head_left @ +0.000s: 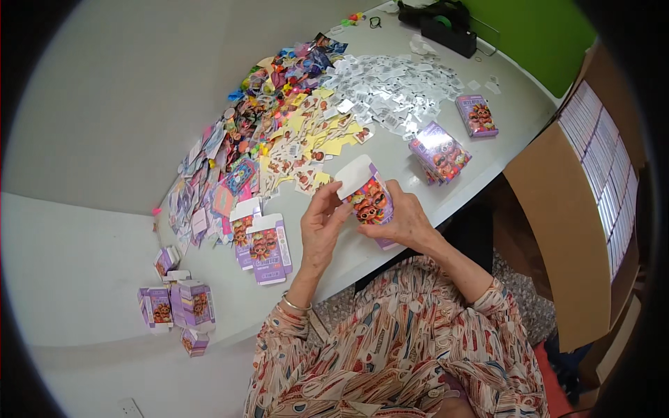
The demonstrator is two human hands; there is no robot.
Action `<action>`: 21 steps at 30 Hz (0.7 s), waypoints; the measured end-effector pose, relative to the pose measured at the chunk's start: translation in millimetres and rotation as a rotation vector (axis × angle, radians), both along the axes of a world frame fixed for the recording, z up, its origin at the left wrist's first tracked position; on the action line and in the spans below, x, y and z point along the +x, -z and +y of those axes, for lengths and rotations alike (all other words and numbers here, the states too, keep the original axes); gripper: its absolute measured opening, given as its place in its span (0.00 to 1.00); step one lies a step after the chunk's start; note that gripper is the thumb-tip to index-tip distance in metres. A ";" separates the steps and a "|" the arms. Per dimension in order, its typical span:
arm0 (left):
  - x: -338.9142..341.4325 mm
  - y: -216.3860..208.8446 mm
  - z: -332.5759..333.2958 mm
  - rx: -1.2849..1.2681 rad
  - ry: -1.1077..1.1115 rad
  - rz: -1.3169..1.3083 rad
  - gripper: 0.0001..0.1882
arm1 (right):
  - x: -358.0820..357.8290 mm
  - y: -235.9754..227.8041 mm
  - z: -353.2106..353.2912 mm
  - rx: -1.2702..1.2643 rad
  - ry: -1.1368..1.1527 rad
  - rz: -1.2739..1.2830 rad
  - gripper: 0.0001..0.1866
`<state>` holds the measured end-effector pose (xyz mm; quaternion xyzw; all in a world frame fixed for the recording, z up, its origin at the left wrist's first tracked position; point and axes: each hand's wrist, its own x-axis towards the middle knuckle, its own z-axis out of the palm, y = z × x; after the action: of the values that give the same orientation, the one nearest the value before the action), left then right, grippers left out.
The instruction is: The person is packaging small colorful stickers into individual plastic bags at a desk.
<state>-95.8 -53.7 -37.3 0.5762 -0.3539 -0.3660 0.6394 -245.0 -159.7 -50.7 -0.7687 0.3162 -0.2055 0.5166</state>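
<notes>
Between both hands is a small purple cardboard box (373, 202) with cartoon figures on its front and a white flap standing up at its top end. My left hand (322, 226) pinches its left edge near the flap. My right hand (409, 219) grips the right side, with the thumb across the lower front. Two or more flattened purple boxes (268, 251) lie on the table left of my left hand. Beyond my right hand stand a stack of purple boxes (440, 153) and another purple box (477, 116).
Piles of white slips (390, 87), yellow-backed stickers (300, 150) and colourful small packets (244, 125) cover the table's far side. More purple boxes (178, 303) sit at the left end. A large carton (557, 230) of packed boxes stands at right; a black tape dispenser (448, 36) is at the back.
</notes>
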 end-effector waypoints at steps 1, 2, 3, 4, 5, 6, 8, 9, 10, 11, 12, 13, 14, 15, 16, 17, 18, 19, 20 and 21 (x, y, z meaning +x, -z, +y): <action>0.5 2.0 0.3 0.001 -0.003 0.001 0.22 | -2.1 -0.3 -2.2 0.051 -0.037 -0.005 0.37; 1.5 5.6 0.7 0.047 0.057 0.007 0.22 | -3.5 3.2 -3.3 0.052 -0.040 -0.004 0.37; 2.4 8.3 1.0 0.093 0.117 0.013 0.22 | -4.5 8.6 -4.2 0.132 -0.090 -0.085 0.32; 3.5 10.1 0.1 0.094 0.119 0.016 0.22 | -6.3 12.5 -5.6 0.212 -0.135 -0.163 0.28; 5.3 11.2 -0.7 0.121 0.150 0.050 0.21 | -8.3 13.7 -7.2 0.214 -0.133 -0.161 0.28; 7.7 12.4 -1.3 0.149 0.181 0.084 0.21 | -9.9 14.5 -8.8 0.250 -0.160 -0.177 0.25; 20.6 19.6 0.9 0.150 0.251 -0.045 0.23 | -12.0 16.4 -9.4 0.290 -0.188 -0.195 0.23; 25.9 21.2 1.6 0.148 0.319 -0.176 0.25 | -11.7 18.9 -9.1 0.293 -0.194 -0.220 0.24; 25.9 16.3 -1.3 0.150 0.321 -0.173 0.25 | -12.3 21.6 -10.2 0.294 -0.197 -0.242 0.25; 23.6 6.0 -5.5 0.180 0.392 -0.121 0.29 | -14.6 21.7 -12.6 0.297 -0.195 -0.241 0.25; 22.5 -2.0 -9.4 0.209 0.462 -0.070 0.34 | -18.1 19.9 -15.4 0.301 -0.251 -0.199 0.25; 24.2 -8.1 -10.8 0.213 0.458 -0.071 0.34 | -19.8 17.5 -16.6 0.304 -0.313 -0.161 0.25; 26.5 -13.3 -12.0 0.218 0.548 -0.103 0.37 | -20.6 16.2 -17.3 0.308 -0.317 -0.163 0.25; 29.5 -16.1 -12.5 0.222 0.640 -0.135 0.41 | -21.3 15.1 -17.9 0.327 -0.359 -0.122 0.25; 33.1 -13.9 -12.6 0.264 0.700 -0.164 0.43 | -22.6 15.0 -18.4 0.346 -0.396 -0.079 0.26; 32.6 -11.7 -11.2 0.267 0.701 -0.163 0.43 | -23.6 16.1 -18.5 0.349 -0.394 -0.080 0.26; 30.5 -9.5 -8.6 0.277 0.693 -0.164 0.42 | -24.5 17.5 -18.5 0.395 -0.405 -0.112 0.26; 28.7 -7.4 -5.8 0.288 0.685 -0.167 0.40 | -24.7 18.3 -18.2 0.441 -0.416 -0.145 0.27; 26.8 -4.0 -3.2 0.291 0.687 -0.167 0.40 | -24.1 18.0 -17.8 0.443 -0.415 -0.148 0.27; 24.6 -0.3 -0.5 0.311 0.683 -0.211 0.38 | -23.0 16.9 -17.7 0.482 -0.419 -0.187 0.27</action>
<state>-71.2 -54.2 -37.0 0.5498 -0.5292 -0.5459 0.3459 -268.0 -177.3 -67.6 -0.6505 0.1418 -0.0840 0.7414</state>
